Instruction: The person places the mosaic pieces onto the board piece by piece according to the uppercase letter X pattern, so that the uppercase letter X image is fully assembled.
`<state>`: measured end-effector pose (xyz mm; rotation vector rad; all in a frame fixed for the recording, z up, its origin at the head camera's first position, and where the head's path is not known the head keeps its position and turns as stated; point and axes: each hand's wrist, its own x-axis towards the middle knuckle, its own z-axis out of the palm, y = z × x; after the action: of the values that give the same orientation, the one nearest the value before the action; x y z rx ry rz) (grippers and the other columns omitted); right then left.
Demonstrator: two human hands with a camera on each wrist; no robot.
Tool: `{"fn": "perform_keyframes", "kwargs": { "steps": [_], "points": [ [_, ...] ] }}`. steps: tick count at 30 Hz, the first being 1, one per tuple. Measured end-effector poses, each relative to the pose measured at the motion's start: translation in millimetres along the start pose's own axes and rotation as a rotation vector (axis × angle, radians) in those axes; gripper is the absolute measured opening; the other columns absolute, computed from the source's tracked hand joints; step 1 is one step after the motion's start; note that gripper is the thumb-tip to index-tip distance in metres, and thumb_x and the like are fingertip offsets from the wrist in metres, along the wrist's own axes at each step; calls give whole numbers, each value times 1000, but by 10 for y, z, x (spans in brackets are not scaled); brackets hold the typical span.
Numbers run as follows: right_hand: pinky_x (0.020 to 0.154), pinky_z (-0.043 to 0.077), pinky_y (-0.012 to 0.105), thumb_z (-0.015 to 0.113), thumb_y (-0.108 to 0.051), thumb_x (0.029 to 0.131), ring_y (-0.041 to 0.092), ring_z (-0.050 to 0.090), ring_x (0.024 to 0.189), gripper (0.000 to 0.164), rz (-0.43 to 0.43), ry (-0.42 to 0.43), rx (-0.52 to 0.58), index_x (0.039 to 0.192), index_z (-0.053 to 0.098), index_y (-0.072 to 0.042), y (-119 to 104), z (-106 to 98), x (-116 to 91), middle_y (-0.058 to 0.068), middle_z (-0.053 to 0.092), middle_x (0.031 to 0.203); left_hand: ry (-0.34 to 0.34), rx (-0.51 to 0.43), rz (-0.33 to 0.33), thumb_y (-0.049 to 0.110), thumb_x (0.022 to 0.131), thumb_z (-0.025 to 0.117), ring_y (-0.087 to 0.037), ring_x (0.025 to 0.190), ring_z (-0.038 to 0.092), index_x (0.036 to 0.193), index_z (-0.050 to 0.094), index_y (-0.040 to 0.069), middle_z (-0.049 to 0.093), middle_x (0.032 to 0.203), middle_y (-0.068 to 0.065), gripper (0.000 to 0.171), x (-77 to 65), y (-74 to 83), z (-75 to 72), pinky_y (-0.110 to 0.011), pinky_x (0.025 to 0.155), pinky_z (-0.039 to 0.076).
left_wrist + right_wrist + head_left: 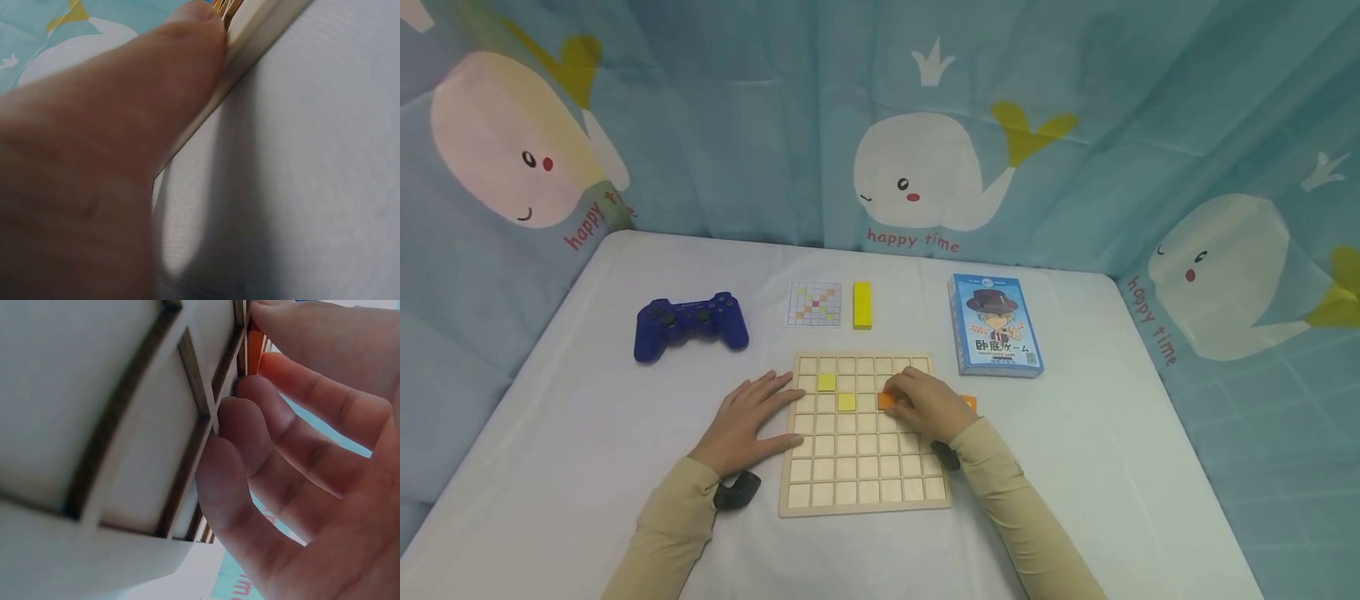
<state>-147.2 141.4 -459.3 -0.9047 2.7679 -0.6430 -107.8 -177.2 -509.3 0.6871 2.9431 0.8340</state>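
Your right hand pinches an orange tile between thumb and index finger, at the wooden board, in the upper part of its grid and right of the middle. You can't tell from these views whether the tile sits fully down in its square. The other fingers of that hand bend close over the grid.

To the left of the orange tile, in the same row with one square between, lies a yellow tile; a second yellow tile sits diagonally up and left of that one. Your left hand grasps nothing: its fingers are spread, with the thumb touching the board's left edge.

Just beyond your right hand, another orange piece shows, partly hidden. Past the board's far edge lie a printed grid card and, beside it, a yellow block. A blue game box lies to the right, a blue controller to the left, all on the white surface. Behind hangs a whale-patterned curtain.
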Motion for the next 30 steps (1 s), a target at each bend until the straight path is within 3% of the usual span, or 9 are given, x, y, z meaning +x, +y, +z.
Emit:
{"fn": "perform_keyframes", "kwargs": {
  "steps": [8, 15, 21, 30],
  "points": [
    [77, 54, 31, 72, -24, 87, 12, 56, 82, 29, -32, 21, -23, 111, 63, -9, -12, -17, 24, 1, 61, 99, 27, 15, 14, 55, 81, 68, -33, 142, 27, 138, 51, 25, 39, 151, -6, 66, 4, -9, -12, -55, 116, 17],
    [77, 53, 31, 70, -24, 88, 11, 53, 81, 30, -3, -19, 0, 113, 62, -8, -29, -28, 30, 0, 61, 99, 13, 15, 3, 57, 81, 67, -32, 143, 26, 138, 51, 26, 38, 152, -5, 67, -1, -31, -10, -54, 116, 16],
    [80, 53, 31, 68, -21, 90, 13, 58, 91, 34, 76, -65, 102, 120, 59, -7, -38, -196, -52, 1, 62, 104, 34, 8, 7, 56, 80, 68, -33, 142, 27, 137, 52, 25, 39, 151, -6, 66, -20, -18, -9, -55, 115, 18],
    [79, 54, 35, 68, -17, 89, 18, 62, 92, 36, 296, -35, 33, 121, 59, -5, 300, -515, -522, 7, 66, 105, 8, 5, -3, 58, 81, 66, -31, 143, 25, 138, 51, 26, 37, 153, -5, 67, -8, -3, 0, -54, 117, 16]
  ]
}}
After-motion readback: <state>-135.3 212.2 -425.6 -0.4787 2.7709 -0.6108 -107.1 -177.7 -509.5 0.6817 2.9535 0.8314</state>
